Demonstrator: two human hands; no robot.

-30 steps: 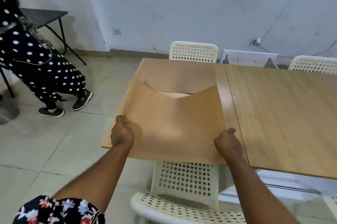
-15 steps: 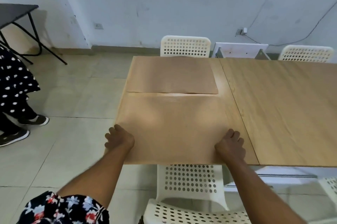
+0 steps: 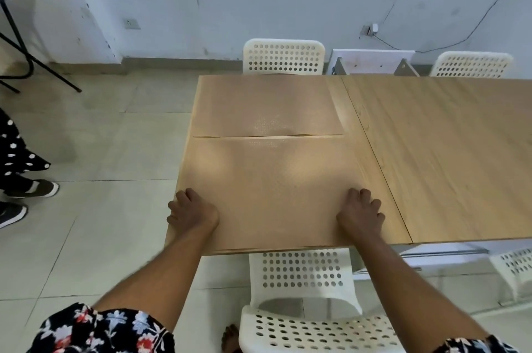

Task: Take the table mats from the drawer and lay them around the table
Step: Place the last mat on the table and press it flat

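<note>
Near mat (image 3: pixel 273 194) lay flat on the left end of the table (image 3: pixel 446 157), its near edge flush with the table's near edge, its far edge almost touching the far mat (image 3: pixel 267 105), with a thin gap between them. Left hand (image 3: pixel 192 213) sat on the near-left corner, right hand (image 3: pixel 359 213) on the near-right corner. Both had fingers curled under, knuckles up, bunched close together; couldn't tell from this angle whether they were pinching the mat edge or just pressing it down. Judging by looks, the mat was thin, light and floppy: a faint perforated texture showed through the surface, and the far mat's near edge rippled slightly instead of lying dead flat. So I'd expect it to sag if lifted by one corner and to slide easily on the smooth laminate. Best hold would be two corners of one long edge, as here, or flat palms to smooth it. Not fragile, though it could crease. White perforated chairs: one (image 3: pixel 302 280) tucked under the near side, another (image 3: pixel 283 56) at the far side. No further mats or drawer in view.
</note>
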